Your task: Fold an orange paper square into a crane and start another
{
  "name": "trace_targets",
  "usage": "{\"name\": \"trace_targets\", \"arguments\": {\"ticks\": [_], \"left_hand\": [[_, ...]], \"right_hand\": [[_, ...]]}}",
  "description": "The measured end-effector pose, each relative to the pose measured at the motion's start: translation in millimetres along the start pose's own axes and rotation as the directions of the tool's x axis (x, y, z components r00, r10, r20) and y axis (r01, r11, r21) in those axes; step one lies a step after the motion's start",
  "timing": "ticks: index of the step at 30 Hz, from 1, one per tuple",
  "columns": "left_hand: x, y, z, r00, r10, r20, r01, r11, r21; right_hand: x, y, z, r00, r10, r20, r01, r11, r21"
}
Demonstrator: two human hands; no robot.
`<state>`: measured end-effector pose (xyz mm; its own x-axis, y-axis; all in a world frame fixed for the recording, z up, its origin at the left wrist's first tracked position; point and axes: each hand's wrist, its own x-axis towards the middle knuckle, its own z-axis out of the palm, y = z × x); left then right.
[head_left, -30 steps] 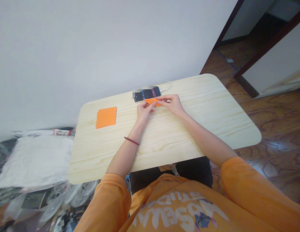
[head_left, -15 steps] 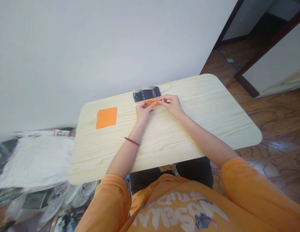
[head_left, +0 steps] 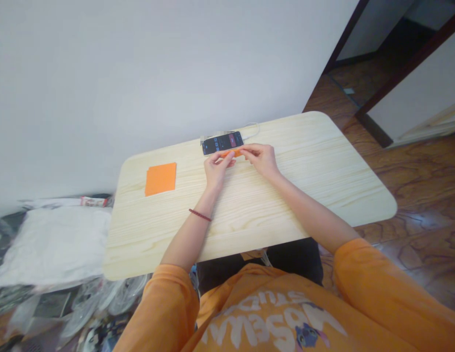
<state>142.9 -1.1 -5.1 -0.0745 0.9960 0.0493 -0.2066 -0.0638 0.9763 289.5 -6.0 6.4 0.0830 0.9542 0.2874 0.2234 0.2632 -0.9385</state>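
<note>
My left hand (head_left: 217, 171) and my right hand (head_left: 261, 159) meet near the middle of the pine-look table (head_left: 304, 190). Between their fingertips they pinch a narrow folded piece of orange paper (head_left: 232, 153), partly hidden by my fingers. Just beyond my hands lies a black smartphone (head_left: 223, 143) with its screen lit, and my fingers are close to its lower edge. A square orange paper sheet (head_left: 160, 179) lies flat on the table to the left, out of reach of my fingertips.
A white cable (head_left: 252, 129) runs from the phone near the table's far edge. A white wall (head_left: 139, 88) stands behind the table. A white bag (head_left: 53, 244) and clear plastic items (head_left: 102, 298) lie on the floor at left. A wooden floor (head_left: 414, 186) shows at right.
My left hand has shifted slightly down and left. The orange piece between my hands now shows as a thinner strip, with my fingers pressed along it.
</note>
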Motion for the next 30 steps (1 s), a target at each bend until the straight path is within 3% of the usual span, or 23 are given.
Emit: {"name": "trace_targets", "arguments": {"ticks": [4, 7, 10, 20, 30], "left_hand": [[-3.6, 4.4, 0.9, 0.998, 0.026, 0.064, -0.026, 1.000, -0.005], [-3.9, 6.0, 1.8, 0.992, -0.046, 0.118, 0.054, 0.996, -0.066], [-3.1, 4.3, 2.5, 0.987, -0.090, 0.131, 0.103, 0.990, -0.094], [-2.6, 2.0, 1.7, 0.998, -0.033, 0.045, 0.036, 0.998, -0.056], [1.7, -4.6, 0.5, 0.998, -0.019, 0.059, 0.020, 1.000, -0.006]], "right_hand": [[2.2, 0.7, 3.8, 0.993, 0.107, 0.039, -0.114, 0.960, 0.254], [4.2, -0.5, 3.4, 0.990, 0.136, 0.026, -0.136, 0.920, 0.367], [5.1, 0.0, 2.1, 0.986, 0.166, 0.027, -0.163, 0.910, 0.382], [5.9, 4.1, 1.3, 0.971, 0.207, 0.119, -0.239, 0.835, 0.496], [7.2, 2.1, -0.7, 0.925, 0.332, 0.182, -0.378, 0.773, 0.509]]}}
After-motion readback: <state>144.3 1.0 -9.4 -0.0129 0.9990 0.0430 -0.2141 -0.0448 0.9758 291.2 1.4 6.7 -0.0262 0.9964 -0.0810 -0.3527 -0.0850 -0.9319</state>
